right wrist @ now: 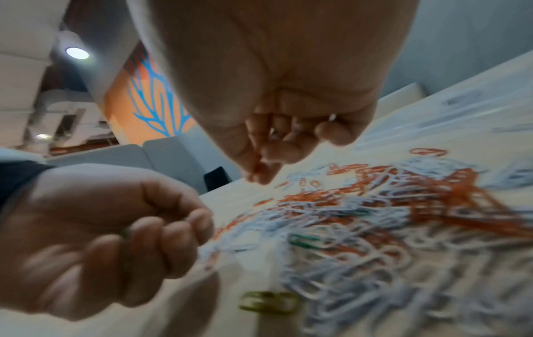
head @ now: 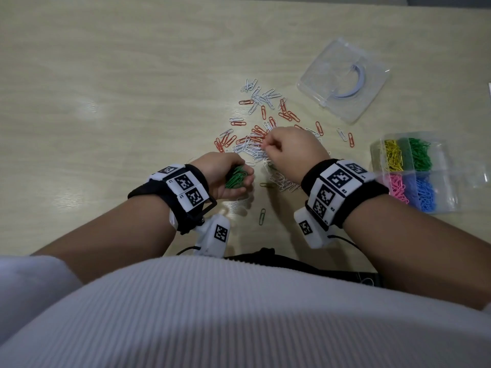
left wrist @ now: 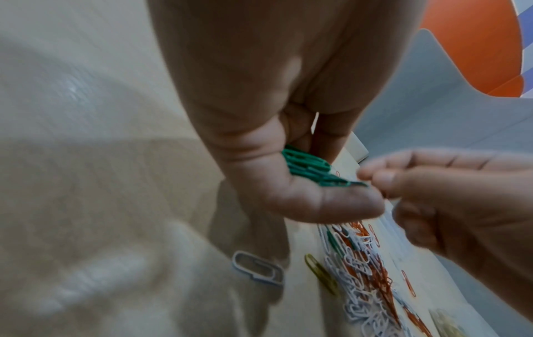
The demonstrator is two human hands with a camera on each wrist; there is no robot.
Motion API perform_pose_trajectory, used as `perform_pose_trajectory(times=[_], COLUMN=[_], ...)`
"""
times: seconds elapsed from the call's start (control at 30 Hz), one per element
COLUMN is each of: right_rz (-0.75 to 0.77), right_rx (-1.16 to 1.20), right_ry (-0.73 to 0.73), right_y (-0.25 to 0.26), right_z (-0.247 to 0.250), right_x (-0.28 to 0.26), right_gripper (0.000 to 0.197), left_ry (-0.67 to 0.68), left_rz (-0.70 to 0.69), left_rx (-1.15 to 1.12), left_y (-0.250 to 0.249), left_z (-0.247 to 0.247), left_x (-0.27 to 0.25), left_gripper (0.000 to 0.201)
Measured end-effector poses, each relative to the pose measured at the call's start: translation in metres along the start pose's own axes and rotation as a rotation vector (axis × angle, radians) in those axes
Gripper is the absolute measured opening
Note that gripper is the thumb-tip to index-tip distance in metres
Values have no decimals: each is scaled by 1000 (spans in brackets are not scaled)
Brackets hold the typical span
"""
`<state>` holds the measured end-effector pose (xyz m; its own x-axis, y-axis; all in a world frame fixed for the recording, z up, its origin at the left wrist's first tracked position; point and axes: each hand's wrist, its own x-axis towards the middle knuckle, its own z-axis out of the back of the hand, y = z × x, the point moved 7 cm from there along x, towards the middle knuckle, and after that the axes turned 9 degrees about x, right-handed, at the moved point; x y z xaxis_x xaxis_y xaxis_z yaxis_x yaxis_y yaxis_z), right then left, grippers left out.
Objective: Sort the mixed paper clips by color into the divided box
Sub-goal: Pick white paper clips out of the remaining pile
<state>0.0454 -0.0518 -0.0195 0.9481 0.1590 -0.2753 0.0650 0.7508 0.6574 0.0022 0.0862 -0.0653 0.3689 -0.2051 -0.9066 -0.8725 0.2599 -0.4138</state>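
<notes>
My left hand (head: pixel 233 181) is cupped palm up at the near left of the pile and grips a bunch of green clips (head: pixel 235 177), pressed under the thumb (left wrist: pixel 331 203). A mixed pile of white and red clips (head: pixel 259 140) lies mid-table. My right hand (head: pixel 268 144) hovers over it with curled fingers and its fingertips (right wrist: pixel 259 173) together; no clip shows between them. The clear divided box (head: pixel 377 155) at the right holds yellow, green, pink and blue clips in separate compartments. One green clip (right wrist: pixel 305 240) lies in the pile.
The clear lid (head: pixel 342 78) lies at the back right. A lone green clip (head: pixel 262 216) sits near the front edge, with an olive clip (head: pixel 267 185) between my hands. A white clip (left wrist: pixel 256 268) lies under my left hand. Bare tabletop stretches to the left.
</notes>
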Motion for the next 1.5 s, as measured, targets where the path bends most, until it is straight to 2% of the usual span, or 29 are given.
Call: perform_pose_trajectory(times=[0.07, 0.13, 0.37, 0.6, 0.67, 0.77, 0.9, 1.0, 1.23, 1.33, 1.4, 1.5], right_rz=[-83, -92, 69, 84, 59, 20, 59, 72, 5, 90, 213, 395], right_rx=[-237, -393, -544, -609, -605, -543, -523, -565, -575, -486, -323, -175], right_ry=[43, 96, 126, 178, 177, 120, 52, 125, 248, 204, 149, 160], right_y=[-17, -26, -17, -13, -15, -20, -14, -12, -15, -4, 15, 41], right_z=[1, -3, -18, -24, -20, -9, -3, -16, -27, -22, -20, -30], right_x=[-1, -5, -5, -4, -3, -4, -5, -6, -6, -9, -16, -27], right_gripper=[19, 14, 20, 17, 13, 18, 24, 17, 20, 17, 6, 4], left_ry=[-15, -31, -41, -42, -42, -43, -35, -35, -52, -50, -46, -31], left_rz=[15, 22, 22, 22, 16, 13, 20, 21, 24, 24, 11, -36], left_rx=[25, 42, 65, 72, 66, 57, 73, 85, 97, 92, 86, 89], left_y=[1, 2, -1, -1, -1, -1, 1, 1, 3, 4, 4, 2], left_z=[1, 1, -1, 0, 1, 3, 3, 2, 5, 5, 4, 0], left_x=[-1, -2, -4, -6, -7, -7, -6, -7, -6, -4, -3, -3], left_gripper=[31, 30, 29, 28, 27, 26, 27, 29, 28, 29, 28, 20])
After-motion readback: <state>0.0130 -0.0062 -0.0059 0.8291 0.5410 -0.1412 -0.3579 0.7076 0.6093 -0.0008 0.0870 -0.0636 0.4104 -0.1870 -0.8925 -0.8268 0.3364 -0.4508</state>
